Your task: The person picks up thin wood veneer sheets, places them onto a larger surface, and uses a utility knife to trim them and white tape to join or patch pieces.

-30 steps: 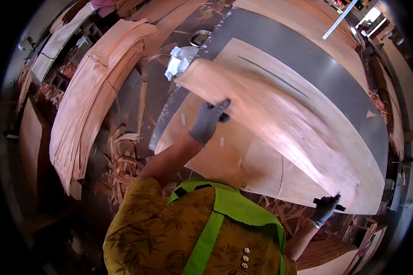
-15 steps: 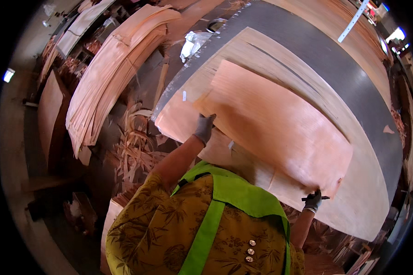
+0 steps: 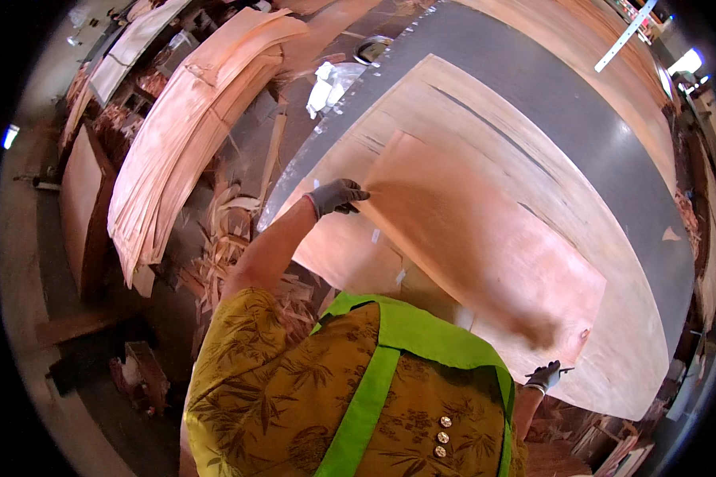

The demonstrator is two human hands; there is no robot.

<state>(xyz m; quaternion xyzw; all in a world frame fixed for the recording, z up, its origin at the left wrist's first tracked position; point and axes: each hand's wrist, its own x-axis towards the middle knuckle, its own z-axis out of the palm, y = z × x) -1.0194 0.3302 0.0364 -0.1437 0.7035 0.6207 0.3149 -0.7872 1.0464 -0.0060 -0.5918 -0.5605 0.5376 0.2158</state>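
A reddish wood veneer sheet (image 3: 533, 262) lies slanted over a larger pale sheet (image 3: 624, 334) on the table. My left hand (image 3: 336, 197), in a grey glove, pinches the veneer sheet's left edge and holds it raised, with a shadow underneath. My right hand (image 3: 544, 376), gloved too, is closed around a thin dark stick-like tool (image 3: 566, 370) by the sheet's near right corner. Whether that hand also touches the veneer, I cannot tell. Another reddish piece (image 3: 326, 250) lies below my left hand, with small pale tape strips (image 3: 401, 277) nearby.
The dark tabletop (image 3: 644, 183) shows past the pale sheet. A tall stack of veneer (image 3: 187, 127) stands to the left, with wood scraps (image 3: 219, 246) heaped beside the table. Crumpled white plastic (image 3: 332, 86) and a round dark container (image 3: 372, 50) sit near the far left edge.
My left hand has moved up and slightly left, raising the veneer's left edge. The sheet's far end has come nearer to me, and my right hand has drawn back toward my body.
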